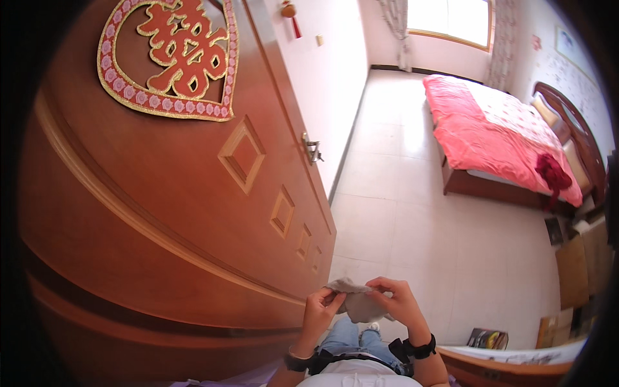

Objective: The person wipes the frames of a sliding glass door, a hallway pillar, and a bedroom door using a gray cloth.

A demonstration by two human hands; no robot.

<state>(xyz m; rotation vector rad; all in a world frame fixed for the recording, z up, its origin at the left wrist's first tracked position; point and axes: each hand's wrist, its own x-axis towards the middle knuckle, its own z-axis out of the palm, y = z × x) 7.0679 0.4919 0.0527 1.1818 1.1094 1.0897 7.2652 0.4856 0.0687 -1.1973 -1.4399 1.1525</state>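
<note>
Right by the open door, low in the view, both hands are pinched onto a small crumpled grey-beige cloth. The left hand grips its left edge with fingers curled in, and the right hand holds the top right edge, so the cloth hangs stretched between them above the person's jeans. Each wrist has a black band on it.

On the left, a big reddish-brown wooden door with raised diamond panels fills most of the picture. It has a red and gold heart-shaped paper decoration stuck near the top and a metal door handle on its edge.

Past the door there's a pale tiled floor and a wooden bed with a pink-red bedspread, with a dark red bundle of fabric sitting near its lower corner. Over on the right edge are some brown cardboard boxes; can't tell what's inside them. A dark booklet lies on the floor near a curved wooden edge at the bottom right.
</note>
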